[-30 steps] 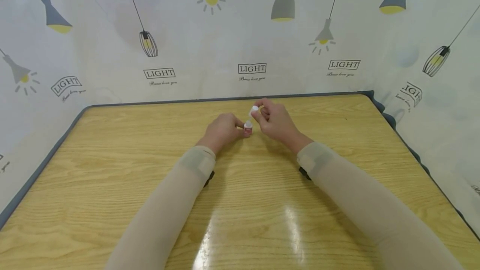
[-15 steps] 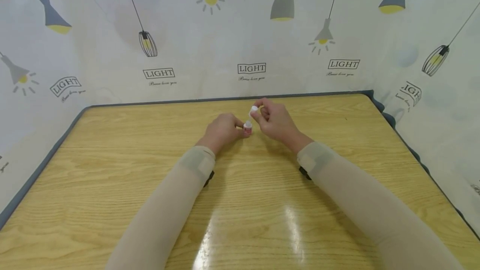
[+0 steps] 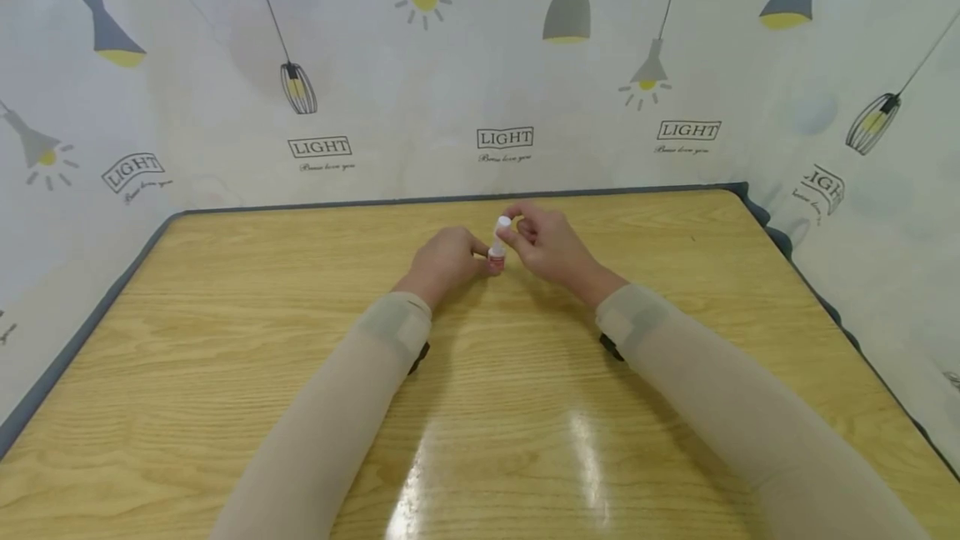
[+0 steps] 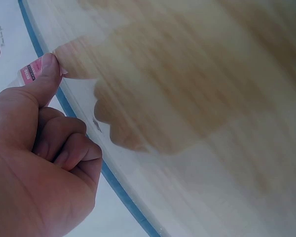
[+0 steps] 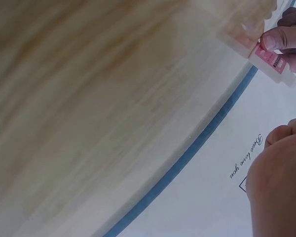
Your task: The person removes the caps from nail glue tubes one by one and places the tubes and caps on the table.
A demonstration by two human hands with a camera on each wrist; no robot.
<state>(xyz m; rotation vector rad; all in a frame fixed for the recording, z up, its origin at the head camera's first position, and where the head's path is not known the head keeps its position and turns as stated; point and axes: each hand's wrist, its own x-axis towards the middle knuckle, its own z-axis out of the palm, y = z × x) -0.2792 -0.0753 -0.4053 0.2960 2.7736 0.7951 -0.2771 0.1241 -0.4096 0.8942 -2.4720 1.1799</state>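
Observation:
A small white bottle with a pink-red label (image 3: 496, 261) stands upright on the wooden table (image 3: 480, 407). My left hand (image 3: 448, 261) pinches it from the left. In the left wrist view, the thumb presses the label and the other fingers are curled. My right hand (image 3: 551, 244) pinches a white cap (image 3: 503, 223) just above the bottle's mouth. A pale part shows between cap and bottle; I cannot tell whether they touch. In the right wrist view, the bottle's narrow translucent neck (image 5: 288, 77) shows, while the cap is out of frame.
A blue-grey edging (image 3: 337, 205) runs along the table's back. Behind it hangs a pale wall covering (image 3: 420, 107) printed with lamps and lettering. The glossy table surface reflects light near the front.
My right hand has lowered the cap slightly and shifted it left, from above and right of the bottle to over its neck. The left hand and bottle have stayed nearly still.

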